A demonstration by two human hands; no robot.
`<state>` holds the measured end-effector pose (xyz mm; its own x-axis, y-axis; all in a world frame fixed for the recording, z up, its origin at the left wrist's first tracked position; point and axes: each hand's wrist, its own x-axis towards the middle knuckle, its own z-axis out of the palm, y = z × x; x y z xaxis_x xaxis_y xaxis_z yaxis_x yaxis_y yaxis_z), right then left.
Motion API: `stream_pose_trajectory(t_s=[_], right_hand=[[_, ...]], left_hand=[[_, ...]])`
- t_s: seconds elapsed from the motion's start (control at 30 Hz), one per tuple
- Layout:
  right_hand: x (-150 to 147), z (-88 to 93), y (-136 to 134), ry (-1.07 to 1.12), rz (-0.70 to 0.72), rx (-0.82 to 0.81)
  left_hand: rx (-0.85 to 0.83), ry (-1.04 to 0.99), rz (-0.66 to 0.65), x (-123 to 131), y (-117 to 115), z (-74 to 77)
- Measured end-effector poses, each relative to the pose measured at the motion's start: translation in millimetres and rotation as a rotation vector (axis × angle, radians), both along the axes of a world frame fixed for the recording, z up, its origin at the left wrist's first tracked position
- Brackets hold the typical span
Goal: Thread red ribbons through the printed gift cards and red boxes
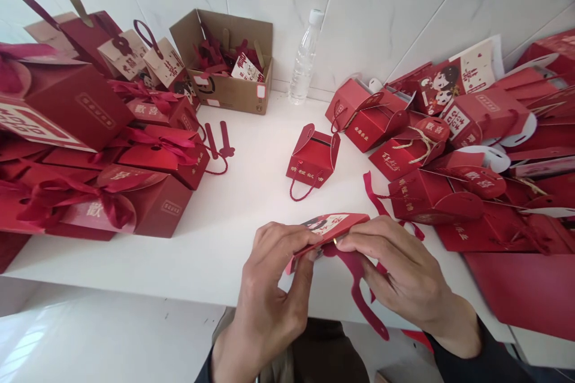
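Observation:
Both hands are on a small red gift box (338,224) with a printed cartoon panel, held tilted over the front edge of the table. My left hand (278,287) pinches its left end between thumb and fingers. My right hand (395,272) is closed at its right end, fingertips at a dark red strap (357,281) that hangs down below the box with a rounded end. How the strap meets the box is hidden by my fingers. Just beyond stands a small red box with a rope handle (314,158).
Ribbon-tied red boxes (153,200) are stacked at the left, near two loose straps (219,140). A cardboard box (233,93) of straps and a water bottle (305,60) stand by the tiled wall. Many open red boxes (431,197) crowd the right, beside a red ribbon (375,194).

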<state>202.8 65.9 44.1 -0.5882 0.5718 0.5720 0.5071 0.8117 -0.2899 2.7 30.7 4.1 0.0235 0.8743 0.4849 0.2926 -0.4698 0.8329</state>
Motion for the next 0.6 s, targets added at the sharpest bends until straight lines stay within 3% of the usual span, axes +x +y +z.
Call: stream_pose_trajectory(t_s=[0.33, 0.6], right_hand=[[1.6, -4.3, 1.6, -0.057, -0.032, 0.154], [4.9, 0.8, -6.1, -0.08, -0.037, 0.042]], left_hand=[[-0.006, 0.007, -0.021, -1.9, -1.7, -1.9], [0.005, -0.014, -0.044, -2.8, -1.0, -2.6]])
